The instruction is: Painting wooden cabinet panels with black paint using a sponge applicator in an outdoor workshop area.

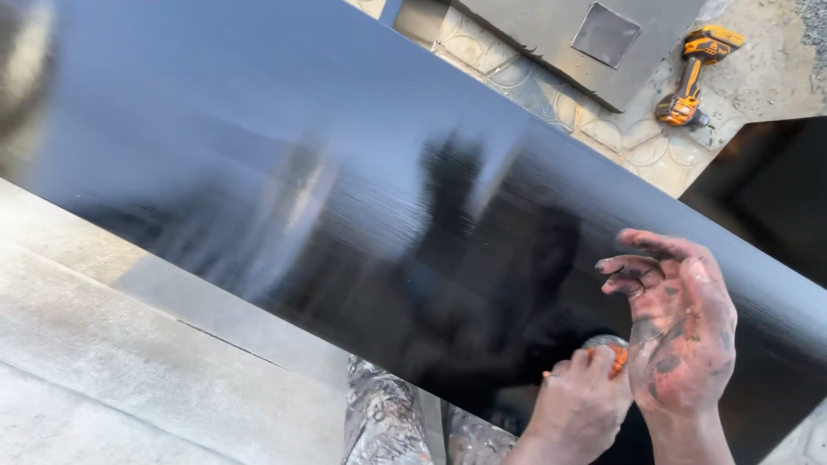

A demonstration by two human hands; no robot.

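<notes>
While the left hand (579,405) grips a small orange-topped thing (612,353) and the paint-smeared right hand (680,331) hovers open, fingerprints could easily mar that glossy black panel (345,198).

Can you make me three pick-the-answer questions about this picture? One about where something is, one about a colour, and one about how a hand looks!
1. Where is the drill?
A. top right, on the ground
B. on the black panel
C. in a hand

2. What colour is the big panel?
A. white
B. glossy black
C. red

3. How is the right hand?
A. clean fist
B. gloved
C. open, smeared with dark stains

Answers: 1 A, it lies on the patterned ground beyond the panel. 2 B, it shines and mirrors shapes. 3 C, its fingers are spread and bare, while the left hand grips something orange.
</notes>
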